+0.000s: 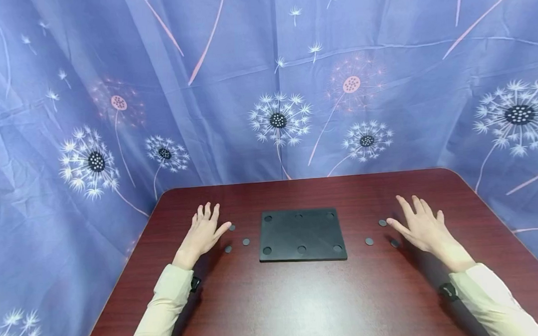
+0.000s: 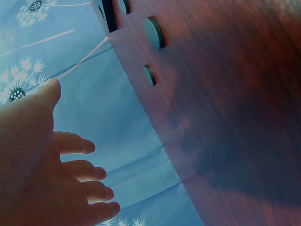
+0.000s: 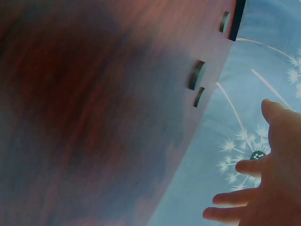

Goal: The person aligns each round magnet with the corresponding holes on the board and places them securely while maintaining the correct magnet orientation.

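Note:
A black rectangular board point(image 1: 301, 232) with several round recesses lies flat on the table. To its left are three small dark discs, among them one disc point(image 1: 246, 242) nearest the board; three more, including a disc point(image 1: 369, 242), lie to its right. My left hand point(image 1: 202, 236) hovers with spread fingers beside the left discs, holding nothing. On the other side my right hand point(image 1: 425, 229) is spread out near the right discs, also with nothing in it. The left wrist view shows a thick-edged disc point(image 2: 154, 32) on the wood, and the right wrist view another disc point(image 3: 197, 75).
The reddish-brown wooden table point(image 1: 301, 297) has rounded far corners. Behind and beside it hangs a blue curtain point(image 1: 231, 119) printed with dandelions. Dark wrist straps show at both cuffs, such as the strap point(image 1: 448, 291) on the right.

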Action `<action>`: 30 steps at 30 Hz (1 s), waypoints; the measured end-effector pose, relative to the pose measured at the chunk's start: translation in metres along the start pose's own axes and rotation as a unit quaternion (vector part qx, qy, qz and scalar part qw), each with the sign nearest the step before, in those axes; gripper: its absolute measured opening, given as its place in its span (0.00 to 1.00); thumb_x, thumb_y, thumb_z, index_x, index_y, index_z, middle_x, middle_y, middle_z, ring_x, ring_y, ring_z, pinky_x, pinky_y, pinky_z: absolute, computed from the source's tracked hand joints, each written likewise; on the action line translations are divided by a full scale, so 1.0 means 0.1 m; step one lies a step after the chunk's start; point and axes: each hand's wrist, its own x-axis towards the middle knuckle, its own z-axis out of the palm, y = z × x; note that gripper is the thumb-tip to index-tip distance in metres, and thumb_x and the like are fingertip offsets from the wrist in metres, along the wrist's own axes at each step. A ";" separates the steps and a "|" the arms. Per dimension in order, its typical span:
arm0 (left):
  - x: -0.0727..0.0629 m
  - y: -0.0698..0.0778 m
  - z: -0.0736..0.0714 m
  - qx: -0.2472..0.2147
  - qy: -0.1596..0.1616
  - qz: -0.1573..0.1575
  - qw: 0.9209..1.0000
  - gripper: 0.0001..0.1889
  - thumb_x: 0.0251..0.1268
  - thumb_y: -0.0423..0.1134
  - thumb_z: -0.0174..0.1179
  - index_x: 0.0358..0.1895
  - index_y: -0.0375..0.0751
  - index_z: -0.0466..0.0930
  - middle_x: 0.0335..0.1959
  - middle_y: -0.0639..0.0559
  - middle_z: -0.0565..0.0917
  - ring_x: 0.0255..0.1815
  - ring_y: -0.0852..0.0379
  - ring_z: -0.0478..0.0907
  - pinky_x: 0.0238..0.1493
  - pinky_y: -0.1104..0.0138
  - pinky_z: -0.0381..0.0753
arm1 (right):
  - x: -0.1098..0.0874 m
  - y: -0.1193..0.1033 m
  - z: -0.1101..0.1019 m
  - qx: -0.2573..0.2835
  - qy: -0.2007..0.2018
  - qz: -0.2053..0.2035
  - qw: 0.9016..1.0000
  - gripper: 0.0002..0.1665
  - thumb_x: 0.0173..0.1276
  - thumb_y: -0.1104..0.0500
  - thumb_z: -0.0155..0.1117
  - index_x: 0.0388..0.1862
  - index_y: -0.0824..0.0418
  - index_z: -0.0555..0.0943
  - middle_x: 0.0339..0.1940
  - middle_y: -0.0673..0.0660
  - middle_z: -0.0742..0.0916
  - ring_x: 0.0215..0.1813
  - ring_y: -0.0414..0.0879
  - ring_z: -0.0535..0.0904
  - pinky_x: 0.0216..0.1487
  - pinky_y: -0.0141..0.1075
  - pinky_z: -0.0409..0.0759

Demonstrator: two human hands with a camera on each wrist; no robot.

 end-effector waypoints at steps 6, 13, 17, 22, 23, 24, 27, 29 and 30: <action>-0.01 0.04 0.04 -0.007 0.011 0.010 1.000 0.35 0.75 0.53 0.47 0.72 0.27 0.58 0.68 0.23 0.64 0.70 0.28 0.61 0.67 0.42 0.64 | -0.01 -0.01 0.03 0.000 -0.003 -0.006 1.000 0.45 0.72 0.33 0.45 0.74 0.64 0.55 0.68 0.83 0.60 0.68 0.77 0.55 0.55 0.76 0.54; -0.02 0.15 0.11 -0.038 0.086 0.018 0.995 0.18 0.72 0.41 0.53 0.58 0.36 0.79 0.45 0.40 0.87 0.31 0.46 0.85 0.26 0.56 0.80 | 0.00 -0.04 0.05 -0.014 0.032 -0.037 0.999 0.37 0.74 0.40 0.50 0.67 0.67 0.66 0.63 0.81 0.70 0.60 0.77 0.68 0.51 0.70 0.68; -0.02 0.19 0.15 -0.043 0.106 0.021 0.993 0.13 0.71 0.37 0.54 0.51 0.37 0.83 0.40 0.44 0.88 0.28 0.50 0.84 0.26 0.58 0.80 | 0.01 -0.05 0.06 -0.013 0.056 -0.047 0.997 0.30 0.73 0.48 0.54 0.62 0.69 0.69 0.57 0.77 0.76 0.55 0.74 0.75 0.43 0.64 0.75; -0.03 0.24 0.17 -0.099 0.066 0.006 0.993 0.13 0.71 0.37 0.54 0.53 0.36 0.82 0.41 0.44 0.88 0.22 0.57 0.79 0.24 0.64 0.76 | 0.01 -0.08 0.06 -0.001 0.065 -0.045 0.997 0.25 0.72 0.53 0.55 0.59 0.70 0.73 0.53 0.75 0.80 0.53 0.72 0.77 0.44 0.62 0.76; -0.03 0.25 0.17 -0.116 0.053 0.002 0.992 0.14 0.71 0.36 0.54 0.54 0.36 0.81 0.42 0.44 0.87 0.21 0.59 0.77 0.24 0.65 0.75 | 0.01 -0.09 0.06 0.000 0.066 -0.045 0.997 0.24 0.71 0.54 0.55 0.57 0.70 0.74 0.53 0.75 0.80 0.52 0.71 0.77 0.44 0.62 0.76; -0.03 0.27 0.18 -0.134 0.042 -0.003 0.990 0.14 0.72 0.36 0.53 0.55 0.36 0.80 0.42 0.44 0.87 0.21 0.61 0.76 0.25 0.67 0.74 | 0.01 -0.10 0.06 0.002 0.068 -0.044 0.997 0.22 0.71 0.55 0.55 0.56 0.70 0.75 0.52 0.75 0.81 0.52 0.71 0.77 0.44 0.62 0.76; -0.02 0.32 0.20 -0.181 0.023 -0.007 0.983 0.15 0.71 0.34 0.53 0.56 0.33 0.79 0.43 0.43 0.87 0.24 0.60 0.76 0.29 0.66 0.76 | 0.01 -0.12 0.03 0.004 0.064 -0.043 0.997 0.20 0.70 0.57 0.55 0.54 0.70 0.76 0.50 0.74 0.81 0.51 0.71 0.78 0.44 0.62 0.76; 0.00 0.36 0.23 -0.198 0.025 -0.004 0.980 0.15 0.70 0.33 0.53 0.56 0.32 0.79 0.44 0.41 0.86 0.31 0.57 0.80 0.36 0.63 0.80 | 0.02 -0.13 0.02 0.006 0.059 -0.041 0.997 0.20 0.70 0.57 0.55 0.53 0.70 0.76 0.49 0.74 0.82 0.50 0.71 0.78 0.43 0.62 0.76; 0.01 0.39 0.24 -0.204 0.030 -0.002 0.978 0.15 0.69 0.32 0.54 0.55 0.31 0.79 0.45 0.40 0.86 0.35 0.55 0.81 0.39 0.61 0.81 | 0.02 -0.14 0.01 0.008 0.056 -0.040 0.998 0.20 0.70 0.57 0.55 0.53 0.69 0.76 0.49 0.74 0.82 0.50 0.71 0.78 0.43 0.62 0.76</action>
